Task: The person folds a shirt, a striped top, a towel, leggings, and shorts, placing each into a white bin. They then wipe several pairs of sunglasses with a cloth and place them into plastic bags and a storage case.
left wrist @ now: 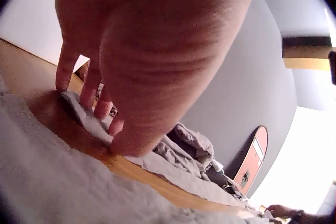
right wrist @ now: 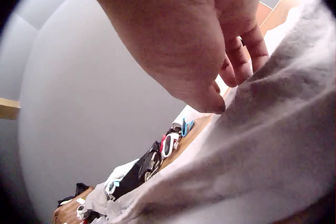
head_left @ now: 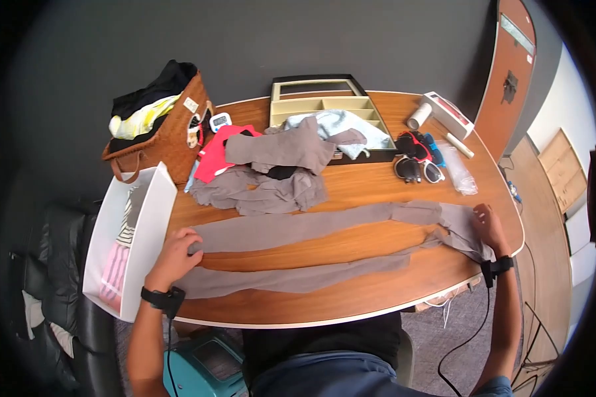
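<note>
grey tights (head_left: 311, 228) laid flat across wooden table (head_left: 351, 304), legs stretched l to r, left hand (head_left: 177, 255) fingertips pinching toe end nr white bin (head_left: 129, 238), right hand (head_left: 489, 227) curled on waistband end at table's r edge, clothes pile (head_left: 271, 172) behind

Bare wood shows on the oval wooden table (head_left: 351, 301) along the near edge and in the strip between the two legs of the spread grey tights (head_left: 311, 228). Behind them, a heap of grey and red garments (head_left: 265, 172) blocks the middle. A tall white plastic bin (head_left: 129, 241) walls off the left edge; the pile of sunglasses (head_left: 417, 159) crowds the far right.
</note>
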Motion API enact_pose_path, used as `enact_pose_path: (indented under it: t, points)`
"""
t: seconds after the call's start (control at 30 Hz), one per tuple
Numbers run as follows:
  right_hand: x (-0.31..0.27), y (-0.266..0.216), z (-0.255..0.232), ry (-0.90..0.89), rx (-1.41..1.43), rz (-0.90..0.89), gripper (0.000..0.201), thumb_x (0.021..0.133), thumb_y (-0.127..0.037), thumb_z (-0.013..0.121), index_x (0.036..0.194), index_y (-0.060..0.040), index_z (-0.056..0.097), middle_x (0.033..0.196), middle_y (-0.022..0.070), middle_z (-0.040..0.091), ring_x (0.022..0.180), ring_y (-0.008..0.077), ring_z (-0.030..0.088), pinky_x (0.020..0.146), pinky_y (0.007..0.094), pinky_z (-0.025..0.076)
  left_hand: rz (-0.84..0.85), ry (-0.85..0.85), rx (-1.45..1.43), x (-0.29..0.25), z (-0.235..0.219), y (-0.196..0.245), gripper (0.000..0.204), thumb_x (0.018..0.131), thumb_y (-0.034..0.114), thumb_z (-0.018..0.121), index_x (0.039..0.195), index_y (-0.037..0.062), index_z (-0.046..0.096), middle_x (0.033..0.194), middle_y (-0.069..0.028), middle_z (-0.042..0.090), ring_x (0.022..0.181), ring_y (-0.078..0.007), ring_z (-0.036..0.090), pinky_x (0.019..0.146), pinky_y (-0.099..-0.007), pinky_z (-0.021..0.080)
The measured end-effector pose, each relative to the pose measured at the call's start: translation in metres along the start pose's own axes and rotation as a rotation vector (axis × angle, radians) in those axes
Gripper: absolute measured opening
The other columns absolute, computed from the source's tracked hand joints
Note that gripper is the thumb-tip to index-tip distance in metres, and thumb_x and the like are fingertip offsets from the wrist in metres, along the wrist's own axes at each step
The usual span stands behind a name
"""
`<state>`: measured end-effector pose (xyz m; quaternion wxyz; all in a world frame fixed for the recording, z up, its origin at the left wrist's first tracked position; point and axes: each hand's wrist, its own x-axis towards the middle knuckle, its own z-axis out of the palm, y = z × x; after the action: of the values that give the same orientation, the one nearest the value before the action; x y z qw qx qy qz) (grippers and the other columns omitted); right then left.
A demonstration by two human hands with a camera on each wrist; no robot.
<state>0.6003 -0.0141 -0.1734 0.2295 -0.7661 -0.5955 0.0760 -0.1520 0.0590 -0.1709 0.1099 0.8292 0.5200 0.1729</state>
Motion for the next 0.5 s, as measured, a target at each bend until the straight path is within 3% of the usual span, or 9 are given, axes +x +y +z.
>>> enact_pose_path:
  t: [0.13, 0.17, 0.2, 0.27, 0.3, 0.4, 0.43, 0.5]
  points:
    - [-0.007, 0.015, 0.006, -0.011, -0.019, -0.022, 0.022, 0.079, -0.006, 0.067, 0.1, -0.0006, 0.062, 0.095, 0.0128, 0.059, 0.082, 0.0245, 0.059, 0.076, 0.0348, 0.05, -0.033, 0.007, -0.091, 0.002, -0.003, -0.002, 0.007, 0.084, 0.006, 0.061, 0.089, 0.0008, 0.062, 0.095, -0.0146, 0.061, 0.094, -0.037, 0.056, 0.084, -0.0406, 0.046]
    - [-0.008, 0.016, 0.007, 0.001, -0.004, -0.026, 0.023, 0.079, -0.006, 0.067, 0.1, -0.0003, 0.062, 0.094, 0.0121, 0.058, 0.081, 0.0234, 0.058, 0.075, 0.0342, 0.049, -0.115, -0.01, -0.125, 0.001, -0.006, -0.004, 0.004, 0.088, 0.006, 0.058, 0.088, 0.0017, 0.059, 0.086, -0.0087, 0.061, 0.084, -0.0252, 0.059, 0.078, -0.032, 0.046]
    - [-0.008, 0.016, 0.007, -0.001, 0.015, -0.021, 0.022, 0.079, -0.005, 0.067, 0.099, 0.0001, 0.062, 0.094, 0.0117, 0.058, 0.081, 0.0222, 0.058, 0.075, 0.0333, 0.049, -0.128, -0.009, -0.119, -0.001, -0.009, -0.011, 0.004, 0.088, 0.006, 0.058, 0.088, 0.0017, 0.059, 0.086, -0.0087, 0.061, 0.084, -0.0252, 0.059, 0.078, -0.032, 0.046]
    - [-0.008, 0.01, 0.004, -0.013, 0.027, -0.007, 0.021, 0.079, -0.004, 0.066, 0.098, 0.0008, 0.061, 0.093, 0.0111, 0.058, 0.08, 0.021, 0.058, 0.074, 0.0323, 0.048, -0.351, -0.063, -0.669, -0.003, -0.016, -0.026, 0.004, 0.093, 0.006, 0.055, 0.093, 0.0033, 0.058, 0.082, 0.0001, 0.056, 0.078, -0.0096, 0.054, 0.071, -0.0224, 0.042]
    - [-0.007, 0.012, 0.005, -0.011, 0.021, -0.021, 0.019, 0.079, -0.004, 0.065, 0.097, 0.0009, 0.061, 0.092, 0.0104, 0.058, 0.079, 0.0204, 0.058, 0.073, 0.0323, 0.049, -0.317, -0.046, -0.753, -0.003, -0.024, -0.031, 0.006, 0.096, 0.007, 0.052, 0.098, 0.0046, 0.057, 0.082, 0.005, 0.052, 0.076, -0.001, 0.047, 0.067, -0.0174, 0.039]
    - [0.002, 0.029, 0.012, -0.002, 0.079, 0.027, 0.017, 0.079, -0.003, 0.064, 0.096, 0.0009, 0.061, 0.09, 0.01, 0.058, 0.078, 0.0198, 0.058, 0.073, 0.0325, 0.049, -0.425, 0.047, -0.85, 0.002, -0.04, -0.031, 0.006, 0.095, 0.006, 0.052, 0.097, 0.0045, 0.057, 0.08, 0.0046, 0.053, 0.073, -0.0024, 0.048, 0.064, -0.0187, 0.04]
    - [0.002, 0.026, 0.011, 0.003, 0.086, 0.011, 0.016, 0.08, -0.003, 0.063, 0.095, 0.0014, 0.061, 0.088, 0.0099, 0.059, 0.077, 0.0196, 0.059, 0.072, 0.0327, 0.049, -0.485, 0.04, -0.693, 0.003, -0.04, -0.036, 0.008, 0.096, 0.01, 0.055, 0.101, 0.0038, 0.056, 0.078, 0.0037, 0.053, 0.071, -0.003, 0.049, 0.063, -0.0181, 0.041]
    - [0.005, 0.03, 0.013, 0.014, 0.087, 0.006, 0.016, 0.08, -0.004, 0.063, 0.095, 0.0016, 0.061, 0.087, 0.0099, 0.059, 0.076, 0.0196, 0.058, 0.071, 0.0326, 0.049, -0.546, 0.013, -0.64, 0.004, -0.026, -0.048, 0.014, 0.095, 0.014, 0.057, 0.104, 0.0034, 0.055, 0.078, 0.0025, 0.054, 0.071, -0.0041, 0.051, 0.063, -0.0179, 0.042]
